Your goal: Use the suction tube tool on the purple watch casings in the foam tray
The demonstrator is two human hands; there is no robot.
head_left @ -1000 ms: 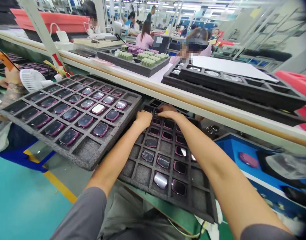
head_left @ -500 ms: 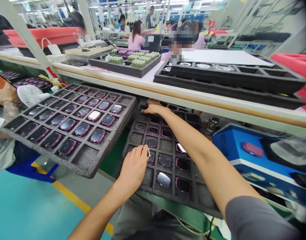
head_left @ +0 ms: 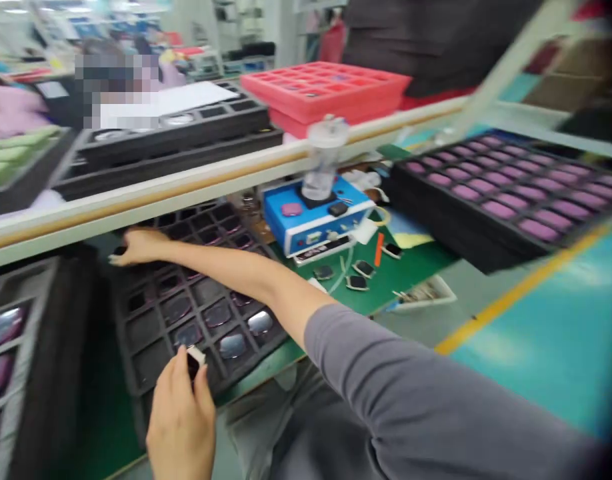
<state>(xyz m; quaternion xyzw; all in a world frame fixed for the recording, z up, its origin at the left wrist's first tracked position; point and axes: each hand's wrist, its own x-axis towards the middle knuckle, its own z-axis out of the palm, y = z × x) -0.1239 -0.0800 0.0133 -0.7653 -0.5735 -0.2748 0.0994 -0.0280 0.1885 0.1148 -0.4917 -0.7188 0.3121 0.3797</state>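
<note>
My left hand (head_left: 179, 420) sits at the bottom of the view, its fingers pinching a small dark square watch body (head_left: 193, 365) with a white end. My right hand (head_left: 141, 245) stretches across a black foam tray (head_left: 151, 333) to its far corner. The fingertips rest near a dark spot, and motion blur hides whether they hold anything. The tray's cells hold dark and silvery watch pieces (head_left: 232, 345). A second foam tray of watch pieces (head_left: 6, 347) shows at the left edge, blurred.
A white shelf edge (head_left: 186, 190) runs above the tray, carrying foam trays and a red tray (head_left: 321, 87). Beneath it stand a blue machine (head_left: 311, 217) and a green mat (head_left: 386, 267) with several dark pieces. A tray of pink items (head_left: 506, 193) hangs at right.
The view has swung right and blurred. My left hand has drawn back toward me with the small piece in its fingers. My right hand stays at the tray's far end.
</note>
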